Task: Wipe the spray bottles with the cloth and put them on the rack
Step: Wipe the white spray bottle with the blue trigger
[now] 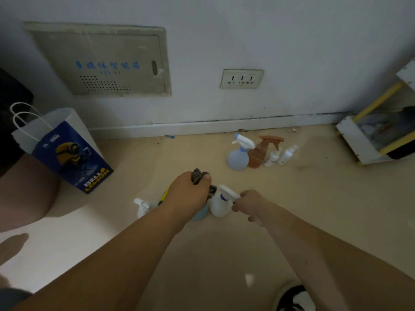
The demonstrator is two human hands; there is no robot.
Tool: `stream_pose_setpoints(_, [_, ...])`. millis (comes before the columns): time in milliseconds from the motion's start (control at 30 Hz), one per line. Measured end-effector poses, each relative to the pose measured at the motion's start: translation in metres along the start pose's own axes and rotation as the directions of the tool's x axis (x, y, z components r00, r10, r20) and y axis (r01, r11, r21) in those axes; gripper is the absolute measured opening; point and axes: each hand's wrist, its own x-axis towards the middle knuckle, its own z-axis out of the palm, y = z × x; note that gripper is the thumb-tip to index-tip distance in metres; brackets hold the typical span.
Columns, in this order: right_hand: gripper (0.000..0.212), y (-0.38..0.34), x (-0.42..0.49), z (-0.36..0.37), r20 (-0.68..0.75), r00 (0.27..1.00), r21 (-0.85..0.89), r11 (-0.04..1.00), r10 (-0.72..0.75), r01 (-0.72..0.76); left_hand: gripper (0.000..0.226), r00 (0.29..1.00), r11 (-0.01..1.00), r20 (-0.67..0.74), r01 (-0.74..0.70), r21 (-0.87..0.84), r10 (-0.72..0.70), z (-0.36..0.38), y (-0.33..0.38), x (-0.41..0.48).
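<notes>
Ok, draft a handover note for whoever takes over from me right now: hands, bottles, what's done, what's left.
Left hand grips the cloth at the white spray bottle; right hand holds that bottle by its trigger.
Beside it on the floor: a white sprayer and a teal bottle, partly hidden.
Near the wall: blue bottle, brown bottle, two small white bottles.
Done: no bottle visible on the rack.
Left: finish this wipe, do the rest, rack all.

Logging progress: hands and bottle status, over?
Left hand grips cloth. Right hand holds white spray bottle at its sprayer. Four bottles stand toward the rack.
</notes>
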Motion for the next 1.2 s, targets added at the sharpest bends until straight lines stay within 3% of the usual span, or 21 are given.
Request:
stream_pose_setpoints(67, [0.003,-0.014,0.000,-0.023,-0.017,1.000,-0.213,0.977,-0.021,0.017,0.052,1.000,0.999,-0.004,0.006,-0.044,-0.006,0.003,0.007,-0.001])
stream_pose_setpoints(200, [0.017,-0.046,0.018,-0.063,-0.013,0.992,-0.394,0.913,-0.123,0.108,0.035,1.000,0.996,-0.002,-0.013,-0.093,0.013,0.011,0.023,-0.001])
stream_pose_setpoints(300, [0.026,-0.061,0.049,-0.082,-0.103,0.978,-0.297,0.944,-0.181,0.144,0.033,1.000,0.990,-0.009,-0.018,-0.142,0.017,0.019,0.033,0.002])
stream_pose_setpoints(367, [0.035,-0.061,0.080,-0.087,-0.233,0.954,-0.118,0.979,-0.189,0.166,0.032,1.000,0.988,-0.015,-0.016,-0.156,0.014,0.024,0.037,0.006])
stream_pose_setpoints(533, [0.086,-0.050,0.147,-0.079,-0.370,0.918,0.226,0.945,-0.143,0.238,0.030,0.999,0.986,-0.049,-0.008,-0.164,0.000,0.034,0.037,0.021])
stream_pose_setpoints(567, [0.087,-0.044,0.158,-0.077,-0.393,0.906,0.270,0.923,-0.155,0.275,0.031,0.998,0.986,-0.056,-0.005,-0.167,-0.004,0.036,0.036,0.025])
stream_pose_setpoints(700, [0.046,-0.041,0.163,-0.072,-0.385,0.907,0.400,0.856,-0.167,0.328,0.027,0.997,0.983,-0.078,0.001,-0.184,-0.016,0.043,0.034,0.040])
stream_pose_setpoints(900, [0.045,-0.051,0.180,-0.067,-0.404,0.904,0.538,0.762,-0.142,0.360,0.019,0.995,0.979,-0.093,0.009,-0.203,-0.029,0.047,0.032,0.050])
stream_pose_setpoints(1200, [0.052,-0.056,0.186,-0.065,-0.420,0.901,0.542,0.767,-0.109,0.345,0.022,0.995,0.985,-0.102,0.001,-0.175,-0.019,0.040,0.032,0.046])
